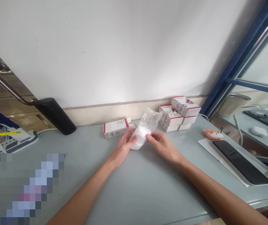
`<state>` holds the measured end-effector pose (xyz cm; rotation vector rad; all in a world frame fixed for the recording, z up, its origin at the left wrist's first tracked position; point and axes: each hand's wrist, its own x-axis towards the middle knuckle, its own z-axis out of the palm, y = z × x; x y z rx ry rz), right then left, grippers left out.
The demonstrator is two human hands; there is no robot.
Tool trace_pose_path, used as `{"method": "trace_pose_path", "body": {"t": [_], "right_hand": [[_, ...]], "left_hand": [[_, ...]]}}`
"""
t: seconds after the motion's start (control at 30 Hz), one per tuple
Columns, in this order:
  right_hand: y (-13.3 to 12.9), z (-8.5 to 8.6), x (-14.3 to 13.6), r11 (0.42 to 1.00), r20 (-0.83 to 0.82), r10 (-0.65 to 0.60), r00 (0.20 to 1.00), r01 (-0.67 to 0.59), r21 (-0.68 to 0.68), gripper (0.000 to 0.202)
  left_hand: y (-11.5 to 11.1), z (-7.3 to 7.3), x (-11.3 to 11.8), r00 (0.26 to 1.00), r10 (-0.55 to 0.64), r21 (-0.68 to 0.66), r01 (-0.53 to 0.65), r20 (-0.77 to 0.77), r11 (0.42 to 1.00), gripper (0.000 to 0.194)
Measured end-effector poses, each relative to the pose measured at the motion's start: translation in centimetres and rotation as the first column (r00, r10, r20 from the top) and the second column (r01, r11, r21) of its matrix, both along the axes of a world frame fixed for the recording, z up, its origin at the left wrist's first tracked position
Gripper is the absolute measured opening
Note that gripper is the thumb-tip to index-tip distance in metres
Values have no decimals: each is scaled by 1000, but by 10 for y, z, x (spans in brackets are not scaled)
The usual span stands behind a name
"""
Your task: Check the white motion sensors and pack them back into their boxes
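Note:
Both hands hold a white rounded object (139, 139) with a clear plastic bag (149, 120) around its upper part, over the middle of the grey table. My left hand (124, 145) grips its left side, thumb on the front. On the right side, my right hand (160, 143) pinches the plastic near the white object, its fingers partly hidden behind. A red and white box (116, 127) lies just behind my left hand, its right end partly covered. Behind my right hand, several similar boxes (185, 106) are stacked against the wall.
A black cylinder (55, 115) and a power strip (12, 143) are at the left, near a blurred-out patch. On the right, a phone (240, 161) lies on white paper (220, 159), beside an orange animal-shaped item (213, 134). A blue-framed mirror or window (232, 59) borders the table.

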<state>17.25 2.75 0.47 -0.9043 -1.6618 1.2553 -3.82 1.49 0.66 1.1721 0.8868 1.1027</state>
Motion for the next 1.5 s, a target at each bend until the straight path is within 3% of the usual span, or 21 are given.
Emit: {"method": "trace_pose_path", "body": {"t": [0.17, 0.27, 0.4, 0.47, 0.53, 0.67, 0.8, 0.93, 1.0, 1.1, 1.17, 1.3, 1.43, 1.5], "right_hand": [[8, 4, 8, 982, 115, -139, 984, 122, 143, 41], [11, 5, 14, 984, 174, -77, 982, 47, 169, 37], [14, 4, 22, 986, 316, 25, 948, -76, 150, 29], [15, 0, 24, 977, 395, 21, 918, -103, 188, 23], [16, -5, 24, 955, 461, -2, 887, -136, 265, 20], [14, -13, 21, 909, 547, -34, 836, -201, 365, 20], [11, -14, 20, 907, 580, -51, 813, -206, 368, 35], [10, -16, 18, 916, 580, -81, 810, -169, 364, 38], [10, -19, 17, 916, 595, -96, 798, -162, 367, 35], [8, -19, 14, 909, 618, -114, 778, -169, 380, 31], [7, -17, 13, 901, 621, -108, 776, -188, 391, 30], [7, -5, 15, 937, 599, -84, 796, -142, 320, 29], [6, 10, 19, 986, 453, -112, 885, 41, 163, 46], [5, 15, 19, 986, 351, -136, 927, 94, 136, 46]], "left_hand": [[8, -11, -1, 973, 75, 192, -33, -216, 981, 43], [12, -18, -6, 927, 117, 271, -17, -357, 962, 43], [11, -19, -15, 793, 154, 374, 99, -590, 922, 39], [7, -15, -15, 773, 149, 376, 123, -616, 918, 54], [2, -9, -12, 813, 136, 347, 86, -567, 934, 69], [-3, -1, -3, 874, 66, 248, 64, -481, 967, 52], [-1, -6, 0, 787, 26, 201, 124, -616, 972, 35], [0, -9, -2, 719, 141, 343, 143, -681, 928, 42], [-2, -7, -4, 745, 139, 343, 128, -653, 931, 56], [-5, -4, -3, 852, 40, 215, 86, -523, 973, 68], [-4, -3, -1, 909, 1, 117, 52, -417, 992, 66], [3, -3, 5, 976, 114, -44, -124, -187, 991, 54], [5, 6, 7, 967, 163, -225, -117, 198, 967, 47], [3, 10, 8, 939, 166, -275, -82, 300, 958, 45]]}}
